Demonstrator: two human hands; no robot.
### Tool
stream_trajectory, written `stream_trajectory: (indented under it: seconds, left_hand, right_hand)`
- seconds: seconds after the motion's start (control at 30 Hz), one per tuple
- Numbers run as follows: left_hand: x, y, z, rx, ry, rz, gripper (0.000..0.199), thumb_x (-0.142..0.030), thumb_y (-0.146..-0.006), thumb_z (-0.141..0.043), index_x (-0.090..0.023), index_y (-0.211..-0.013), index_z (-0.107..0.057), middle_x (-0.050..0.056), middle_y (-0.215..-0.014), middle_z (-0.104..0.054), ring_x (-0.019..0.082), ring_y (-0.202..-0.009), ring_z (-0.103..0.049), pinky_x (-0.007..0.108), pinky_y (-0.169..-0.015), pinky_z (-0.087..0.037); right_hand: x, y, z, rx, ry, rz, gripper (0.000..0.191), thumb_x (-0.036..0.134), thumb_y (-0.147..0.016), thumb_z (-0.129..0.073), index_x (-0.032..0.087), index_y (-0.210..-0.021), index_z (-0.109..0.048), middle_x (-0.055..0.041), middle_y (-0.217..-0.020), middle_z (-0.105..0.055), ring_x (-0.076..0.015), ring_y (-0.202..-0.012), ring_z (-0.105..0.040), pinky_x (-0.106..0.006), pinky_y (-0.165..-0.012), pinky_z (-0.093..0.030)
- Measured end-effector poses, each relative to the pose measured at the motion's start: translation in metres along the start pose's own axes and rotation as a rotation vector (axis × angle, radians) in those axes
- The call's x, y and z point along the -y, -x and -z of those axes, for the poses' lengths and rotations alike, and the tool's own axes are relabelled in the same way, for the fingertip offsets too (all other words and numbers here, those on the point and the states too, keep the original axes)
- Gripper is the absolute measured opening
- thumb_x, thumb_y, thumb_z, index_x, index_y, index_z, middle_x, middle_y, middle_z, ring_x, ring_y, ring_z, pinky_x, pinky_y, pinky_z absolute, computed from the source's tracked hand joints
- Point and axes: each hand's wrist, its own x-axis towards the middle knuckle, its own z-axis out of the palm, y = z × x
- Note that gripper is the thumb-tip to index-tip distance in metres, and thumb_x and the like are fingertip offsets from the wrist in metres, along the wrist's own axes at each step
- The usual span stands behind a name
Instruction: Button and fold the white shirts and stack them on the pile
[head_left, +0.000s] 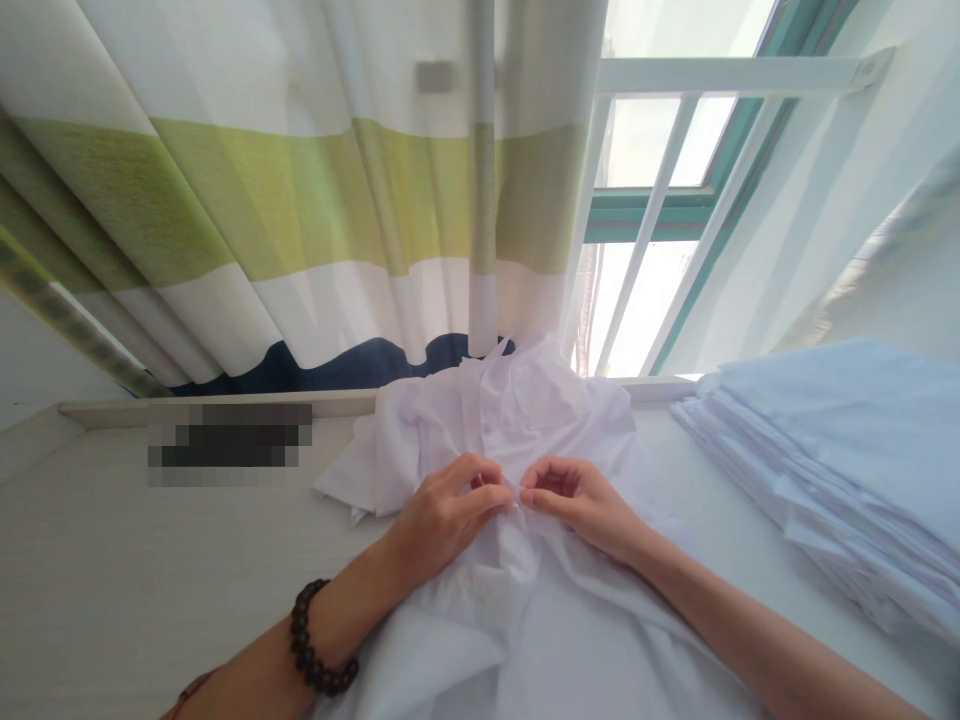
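Note:
A white shirt [555, 610] lies spread over the table in front of me, its collar end towards the window and a chest pocket showing. My left hand [457, 500], with a dark beaded bracelet [307, 640] on the wrist, pinches the shirt's front placket between thumb and fingers. Close beside it, my right hand [577, 500] pinches the same front edge, its fingertips almost touching the left ones. Whether a button sits between the fingertips is too small to make out.
To the right stands a stack of folded white cloth [847, 460]. A pixelated dark patch [232, 435] covers something at the left of the pale table [112, 580]. Behind hang striped curtains [300, 200], next to a window with white bars [660, 180].

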Motion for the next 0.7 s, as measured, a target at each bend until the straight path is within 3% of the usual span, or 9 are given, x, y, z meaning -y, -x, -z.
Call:
stream_trajectory:
  seconds: [0.37,0.53,0.7]
  left_hand:
    - [-0.0013,0.0006,0.0022,-0.015,-0.112,-0.135,0.018,-0.01,-0.092,-0.047,-0.017,-0.085,-0.063,0.004,-0.081,-0.058,0.014,-0.077,-0.054,0.026,-0.071,-0.049]
    - [-0.0021,0.0001,0.001,0.023,-0.085,-0.077,0.017,-0.013,-0.093,-0.047,-0.018,-0.085,-0.061,0.005,-0.086,-0.059,0.015,-0.082,-0.055,0.028,-0.076,-0.05]
    - [0.0016,-0.0008,-0.0014,0.064,0.098,0.036,0.003,-0.019,-0.089,-0.058,-0.018,-0.09,-0.055,0.007,-0.106,-0.059,0.019,-0.103,-0.054,0.035,-0.093,-0.046]
  right_hand:
    - [0.0019,-0.0004,0.0034,0.017,0.021,-0.037,0.018,0.034,-0.071,-0.072,0.017,-0.074,-0.066,0.0018,-0.07,-0.064,-0.0117,-0.064,-0.054,-0.024,-0.061,-0.041]
    - [0.004,-0.0001,0.0045,0.047,0.126,-0.012,0.016,0.034,-0.075,-0.068,0.018,-0.075,-0.07,0.0005,-0.072,-0.067,-0.0146,-0.068,-0.057,-0.026,-0.064,-0.043]
    - [0.0039,0.0011,0.0033,0.066,0.156,-0.004,0.017,0.034,-0.076,-0.067,0.018,-0.077,-0.07,-0.0003,-0.074,-0.068,-0.0158,-0.07,-0.059,-0.027,-0.067,-0.044]
